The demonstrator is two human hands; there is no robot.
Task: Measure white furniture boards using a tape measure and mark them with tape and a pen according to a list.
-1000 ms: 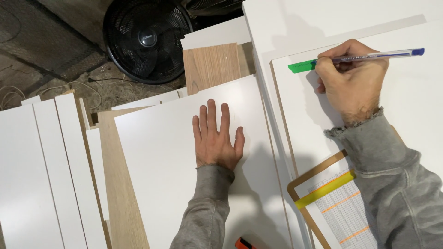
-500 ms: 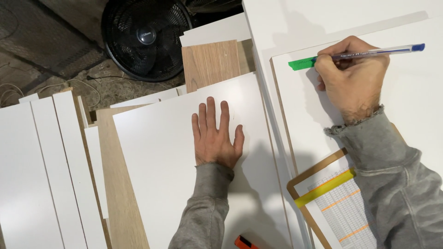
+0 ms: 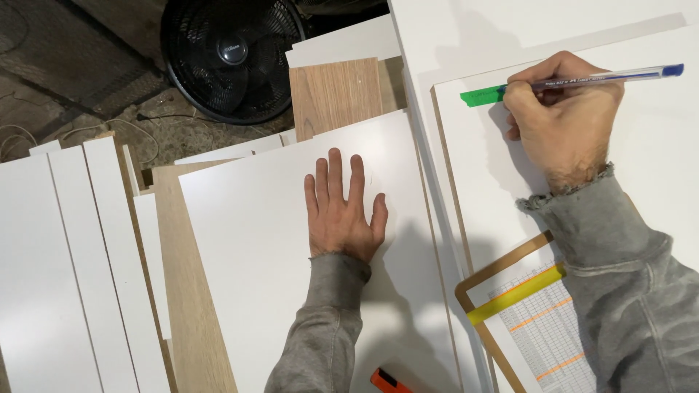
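White panels (image 3: 269, 240), oak-grain board (image 3: 336, 94), green tape (image 3: 482, 95), blue-capped clear pen (image 3: 604, 75), black fan (image 3: 231, 54), yellow-banded clipboard (image 3: 510, 291), grey sleeves (image 3: 619, 269).

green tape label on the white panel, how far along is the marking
Done: the green tape strip is stuck on the white panel. In hand: the right hand has the blue pen tip at the strip's end, while the left hand lies flat on the neighbouring white board. Any writing is too small to read. That board shows no strip.

Light: bright, even, from above | Shadows: soft, below left hand (image 3: 342, 211) and beside right hand (image 3: 564, 120) | Glare: mild on white panel (image 3: 247, 276) | Focus: sharp throughout | Floor corner: dim | Edge distortion: slight
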